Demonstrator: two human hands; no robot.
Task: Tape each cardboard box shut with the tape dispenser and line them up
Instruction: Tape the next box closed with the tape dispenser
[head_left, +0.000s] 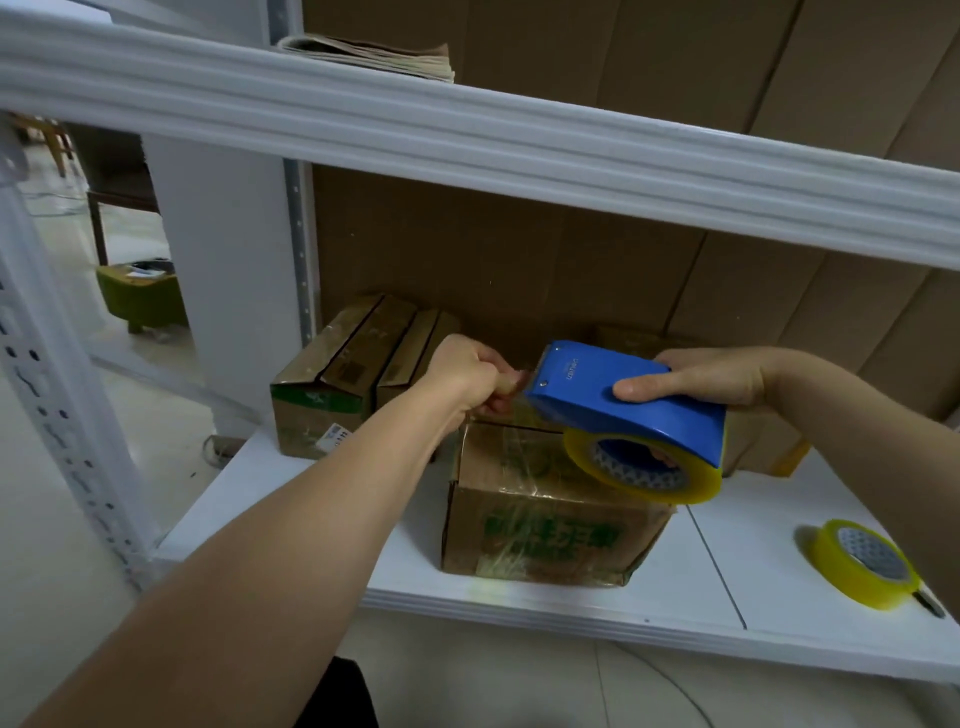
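Note:
A blue tape dispenser (623, 402) with a yellowish clear tape roll hangs above a small cardboard box (545, 519) with green print on the white shelf (701, 561). My right hand (711, 376) grips the dispenser from the right. At the dispenser's mouth, over the box's far edge, my left hand (470, 376) pinches the free end of the tape. Two taped boxes (353, 374) stand side by side at the back left. Another box (748, 441) is mostly hidden behind the dispenser and my right hand.
A spare roll of clear tape (862, 564) lies on the shelf at the right. A white upper shelf beam (519, 140) crosses overhead. Cardboard sheets (675, 249) line the back. A perforated white post (62, 415) stands at the left.

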